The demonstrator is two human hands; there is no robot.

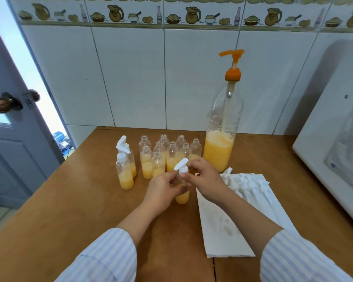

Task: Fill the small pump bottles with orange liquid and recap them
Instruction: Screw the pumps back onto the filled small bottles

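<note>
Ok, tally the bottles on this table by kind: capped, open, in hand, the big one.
Capped small bottles, standing at left: 2
Small bottle gripped by left hand, right hand pinching its pump top: 1
Open small bottles: 9
Large pump bottle: 1
Total: 13

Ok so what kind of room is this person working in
Probably a home kitchen or utility room: glossy white wall tiles topped by a border of painted jugs and bowls, a brown wooden table, and a white appliance at the right.
</note>
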